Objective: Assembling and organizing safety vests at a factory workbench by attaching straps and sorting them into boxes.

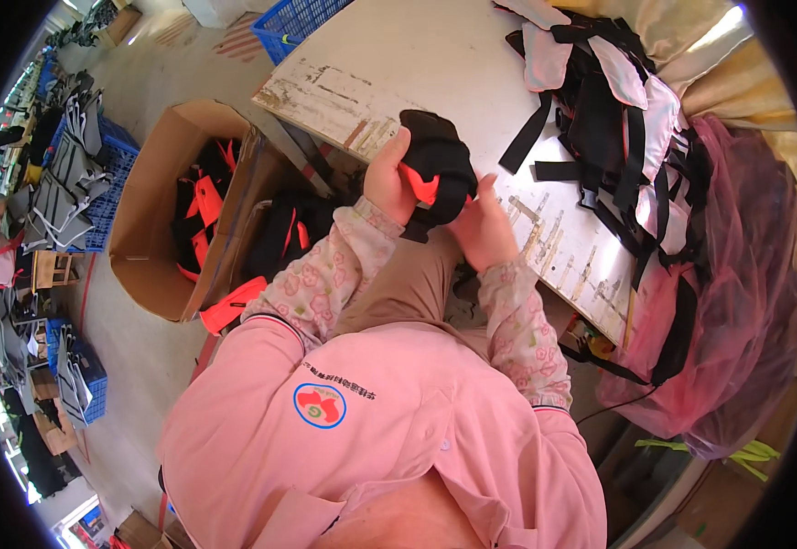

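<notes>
I hold a black fabric piece with an orange lining (pixel 435 165) at the near edge of a worn white table (pixel 435 64). My left hand (pixel 387 178) grips its left side, thumb up against the fabric. My right hand (pixel 483 224) clasps its lower right part, fingers curled under. Both forearms, in pink floral sleeve covers, come up from my pink shirt.
A pile of black straps with pale pink padded pieces (pixel 618 110) lies on the table's right side, over a pink plastic bag (pixel 737 302). An open cardboard box (pixel 188 201) of black and orange pieces stands on the floor at left. A blue crate (pixel 293 23) sits beyond the table.
</notes>
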Tool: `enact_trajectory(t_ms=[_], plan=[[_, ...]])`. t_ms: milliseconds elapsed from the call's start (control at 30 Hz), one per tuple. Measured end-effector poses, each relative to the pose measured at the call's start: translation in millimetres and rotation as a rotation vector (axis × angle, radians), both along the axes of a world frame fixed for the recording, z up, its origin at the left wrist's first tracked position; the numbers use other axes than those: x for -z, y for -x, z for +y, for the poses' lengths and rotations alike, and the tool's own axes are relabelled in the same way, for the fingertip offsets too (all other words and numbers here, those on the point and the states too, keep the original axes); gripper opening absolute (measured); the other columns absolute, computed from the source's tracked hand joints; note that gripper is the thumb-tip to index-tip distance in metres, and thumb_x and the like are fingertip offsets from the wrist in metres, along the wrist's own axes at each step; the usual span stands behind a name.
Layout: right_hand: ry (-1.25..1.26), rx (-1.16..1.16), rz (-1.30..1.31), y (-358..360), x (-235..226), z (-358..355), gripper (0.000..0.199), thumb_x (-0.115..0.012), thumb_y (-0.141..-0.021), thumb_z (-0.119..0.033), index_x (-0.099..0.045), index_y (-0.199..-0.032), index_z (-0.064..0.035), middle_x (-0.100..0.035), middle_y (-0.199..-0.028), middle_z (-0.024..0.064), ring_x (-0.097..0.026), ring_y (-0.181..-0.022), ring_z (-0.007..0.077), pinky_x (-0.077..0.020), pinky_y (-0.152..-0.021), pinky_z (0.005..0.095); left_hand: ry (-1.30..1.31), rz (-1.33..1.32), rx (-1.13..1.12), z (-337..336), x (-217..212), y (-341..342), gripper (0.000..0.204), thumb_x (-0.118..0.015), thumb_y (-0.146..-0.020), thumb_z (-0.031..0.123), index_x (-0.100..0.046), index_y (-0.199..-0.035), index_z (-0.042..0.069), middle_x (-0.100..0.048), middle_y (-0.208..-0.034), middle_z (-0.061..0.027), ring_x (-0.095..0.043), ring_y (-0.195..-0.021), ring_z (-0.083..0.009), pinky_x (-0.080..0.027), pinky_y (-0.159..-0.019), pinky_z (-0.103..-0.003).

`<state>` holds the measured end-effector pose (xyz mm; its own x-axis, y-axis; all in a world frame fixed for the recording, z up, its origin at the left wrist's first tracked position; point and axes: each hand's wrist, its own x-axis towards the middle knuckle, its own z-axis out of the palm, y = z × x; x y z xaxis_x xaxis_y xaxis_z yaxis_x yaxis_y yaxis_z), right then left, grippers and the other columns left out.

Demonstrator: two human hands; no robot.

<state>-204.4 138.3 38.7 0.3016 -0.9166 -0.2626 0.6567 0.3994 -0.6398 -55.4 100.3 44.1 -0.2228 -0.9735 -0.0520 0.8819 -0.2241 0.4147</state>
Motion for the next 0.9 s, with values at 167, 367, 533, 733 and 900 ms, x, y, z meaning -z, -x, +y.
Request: enact_trajectory(t_ms=[167, 367, 533, 733, 900], plan=[[0.226, 0.078, 0.341, -24.2, 27.5, 11.8, 0.052, -0.064, -0.085, -0.024, -0.040, -0.126, -0.0033, -0.057, -0.108, 0.0066, -0.057, -0.092, 0.0142, -0.0456, -0.078, 0.0288, 0.183, -1.151, -0.414, -11.5, 62.4, -5.5, 0.022, -0.059, -0.087, 0.022, -0.059, -0.097, 0.003, -0.060, -0.085, -0.0073, -0.057, -0.075, -0.0179, -0.046, -0.071, -0.030], [0.260, 0.031, 0.911, -3.1, 6.1, 7.9, 0.055, -0.069, -0.075, -0.015, -0.040, -0.117, 0.0059, -0.061, -0.080, 0.0129, -0.060, -0.063, 0.0201, -0.0486, -0.058, 0.0310, 0.523, -1.402, -0.350, -9.5, 44.9, -16.8, 0.028, -0.062, -0.084, 0.023, -0.057, -0.100, 0.000, -0.058, -0.096, -0.0135, -0.056, -0.089, -0.0251, -0.044, -0.079, -0.034], [0.642, 0.098, 1.436, -14.2, 14.7, 12.4, 0.061, -0.068, -0.075, -0.023, -0.039, -0.120, 0.0065, -0.062, -0.083, 0.0253, -0.062, -0.071, 0.0382, -0.0493, -0.064, 0.0433, 0.640, -1.443, -0.429, -15.0, 48.2, -5.6, 0.027, -0.060, -0.085, 0.024, -0.056, -0.096, 0.000, -0.059, -0.093, -0.0121, -0.056, -0.085, -0.0218, -0.045, -0.077, -0.033], [0.559, -0.117, 1.530, -16.6, -5.5, 17.9, 0.064, -0.068, -0.075, -0.028, -0.041, -0.120, 0.0078, -0.061, -0.086, 0.0287, -0.062, -0.082, 0.0405, -0.0495, -0.070, 0.0422, 0.099, -0.699, 0.203, -15.1, 37.7, -1.6, 0.024, -0.052, -0.092, 0.025, -0.054, -0.082, 0.003, -0.057, -0.079, -0.0008, -0.052, -0.072, -0.0096, -0.043, -0.065, -0.025], [0.611, -0.016, 1.497, -19.6, -12.2, 14.3, 0.055, -0.062, -0.081, -0.034, -0.048, -0.114, 0.0067, -0.062, -0.086, 0.0272, -0.061, -0.084, 0.0407, -0.0488, -0.072, 0.0433, 0.297, -1.217, -0.206, -36.9, 52.4, -9.3, 0.028, -0.058, -0.087, 0.029, -0.054, -0.076, 0.003, -0.057, -0.067, -0.0075, -0.055, -0.063, -0.0181, -0.044, -0.060, -0.031]])
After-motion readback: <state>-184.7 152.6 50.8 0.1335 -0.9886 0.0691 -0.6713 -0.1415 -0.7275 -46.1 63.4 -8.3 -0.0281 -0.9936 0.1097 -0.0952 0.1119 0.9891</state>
